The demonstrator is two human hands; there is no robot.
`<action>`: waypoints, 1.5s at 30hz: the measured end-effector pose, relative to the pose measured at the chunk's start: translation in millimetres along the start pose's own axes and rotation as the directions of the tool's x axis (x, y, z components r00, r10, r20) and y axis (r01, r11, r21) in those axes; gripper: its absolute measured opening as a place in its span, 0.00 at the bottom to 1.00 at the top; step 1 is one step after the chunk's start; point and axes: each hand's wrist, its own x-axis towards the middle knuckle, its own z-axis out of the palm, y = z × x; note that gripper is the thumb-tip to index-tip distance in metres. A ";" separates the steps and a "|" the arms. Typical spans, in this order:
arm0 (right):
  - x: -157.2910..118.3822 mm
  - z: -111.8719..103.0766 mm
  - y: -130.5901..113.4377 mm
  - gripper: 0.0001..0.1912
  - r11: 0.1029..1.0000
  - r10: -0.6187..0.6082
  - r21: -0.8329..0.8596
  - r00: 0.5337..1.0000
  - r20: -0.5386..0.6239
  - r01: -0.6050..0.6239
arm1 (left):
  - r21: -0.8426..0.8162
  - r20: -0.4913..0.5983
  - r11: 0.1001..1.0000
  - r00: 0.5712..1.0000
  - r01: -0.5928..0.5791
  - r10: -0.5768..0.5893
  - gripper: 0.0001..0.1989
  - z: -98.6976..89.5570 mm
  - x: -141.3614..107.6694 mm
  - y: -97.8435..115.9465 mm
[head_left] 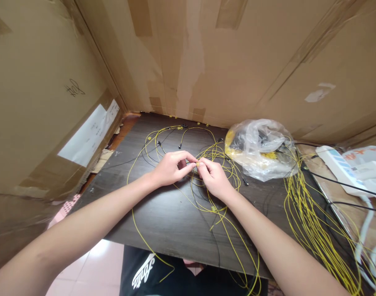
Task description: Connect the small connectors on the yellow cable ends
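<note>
Both hands meet over the middle of the dark wooden board [163, 222]: the left hand [171, 167] and right hand [213, 176] pinch a small yellow connector [197, 164] on a thin yellow wire [138, 230] between closed fingertips. Loose yellow and black leads [172, 131] lie beyond; many more yellow wires [308, 213] trail from the clear plastic bag [262, 148] at right, seemingly unhandled.

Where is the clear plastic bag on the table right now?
In the head view, the bag lies on the dark table to the right of both hands, near the cardboard wall, with a bundle of yellow wires trailing from it.
</note>
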 end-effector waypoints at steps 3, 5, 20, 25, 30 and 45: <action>0.4 -0.5 0.4 0.17 1.000 -0.006 -0.012 1.000 -0.009 0.006 | -0.023 0.005 1.000 1.000 0.020 -0.020 0.07 1.0 0.1 -1.4; 0.5 -0.8 0.5 0.17 1.000 -0.009 -0.019 1.000 -0.011 0.009 | -0.056 0.003 0.998 0.999 0.041 -0.041 0.06 2.3 0.4 -2.3; -0.1 -1.5 -2.0 0.16 0.991 -0.106 -0.084 0.992 -0.062 0.100 | -0.350 0.045 0.898 0.962 0.267 -0.269 0.10 3.9 3.2 2.9; -0.6 -3.2 -3.1 0.16 0.987 -0.128 -0.107 0.991 -0.048 0.122 | -0.438 0.159 0.824 0.933 0.360 -0.323 0.13 1.8 4.7 -3.5; -2.2 -5.0 -5.3 0.16 0.986 -0.152 -0.086 0.986 -0.075 0.145 | -0.491 0.237 0.746 0.893 0.449 -0.381 0.13 -0.5 6.7 -3.9; -1.3 -2.7 2.6 0.15 0.966 -0.244 -0.115 0.965 -0.093 0.233 | -0.483 0.042 0.820 0.943 0.308 -0.330 0.11 5.1 3.9 3.8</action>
